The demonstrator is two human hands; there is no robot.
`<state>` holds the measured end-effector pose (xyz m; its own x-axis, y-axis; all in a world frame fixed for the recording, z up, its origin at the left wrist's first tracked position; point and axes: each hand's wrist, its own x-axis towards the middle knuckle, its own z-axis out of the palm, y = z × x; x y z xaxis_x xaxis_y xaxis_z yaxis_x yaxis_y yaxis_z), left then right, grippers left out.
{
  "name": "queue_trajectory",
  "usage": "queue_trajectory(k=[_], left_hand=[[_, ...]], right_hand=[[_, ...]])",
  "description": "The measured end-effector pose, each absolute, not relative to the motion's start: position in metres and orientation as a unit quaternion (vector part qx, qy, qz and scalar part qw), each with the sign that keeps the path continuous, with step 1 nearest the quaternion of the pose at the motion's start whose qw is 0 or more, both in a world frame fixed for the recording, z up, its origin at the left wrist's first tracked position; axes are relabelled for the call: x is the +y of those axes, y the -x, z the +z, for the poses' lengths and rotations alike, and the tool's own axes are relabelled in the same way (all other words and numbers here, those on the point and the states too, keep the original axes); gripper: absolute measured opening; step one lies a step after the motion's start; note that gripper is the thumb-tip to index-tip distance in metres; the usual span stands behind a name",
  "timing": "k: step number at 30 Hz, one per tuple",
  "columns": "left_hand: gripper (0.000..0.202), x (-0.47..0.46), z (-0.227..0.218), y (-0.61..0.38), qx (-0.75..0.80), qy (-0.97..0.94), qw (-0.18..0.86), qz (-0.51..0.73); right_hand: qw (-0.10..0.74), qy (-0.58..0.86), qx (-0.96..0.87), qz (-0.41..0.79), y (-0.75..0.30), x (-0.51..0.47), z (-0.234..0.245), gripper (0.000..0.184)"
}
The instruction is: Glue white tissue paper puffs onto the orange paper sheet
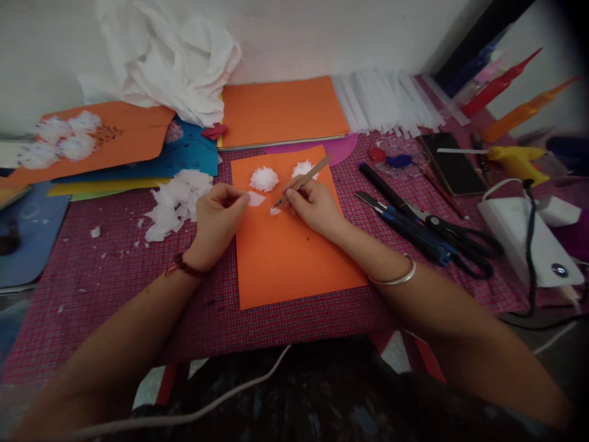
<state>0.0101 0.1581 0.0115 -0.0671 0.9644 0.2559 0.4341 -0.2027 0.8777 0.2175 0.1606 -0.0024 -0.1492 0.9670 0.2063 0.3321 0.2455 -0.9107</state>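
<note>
An orange paper sheet (294, 264) lies in front of me, with two fluffy white paper puffs, one at its upper left (264, 178) and one partly behind my right hand. My left hand (217, 221) is closed in a pinch on a small white tissue paper piece (256, 198) over the sheet's left edge. Between the fingers of my right hand (317, 209) is a slim brown stick (317, 170), slanted with its dark tip down. That tip meets a small whitish bit (275, 210) on the sheet below the puffs; its exact kind is unclear.
Left of the sheet lies a heap of white tissue pieces (172, 205). A craft knife (400, 227) and black scissors (460, 239) lie on the right, near a phone (451, 162) and a yellow glue gun (518, 161). Behind are stacked orange paper (280, 110) and glue sticks (386, 101).
</note>
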Motion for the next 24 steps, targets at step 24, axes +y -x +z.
queue_trajectory(k=[24], left_hand=[[0.014,0.144,0.001,-0.013,0.490,-0.779,0.221,0.323]], right_hand=[[0.414,0.468,-0.688,0.368,-0.212,0.161,0.017,0.012]])
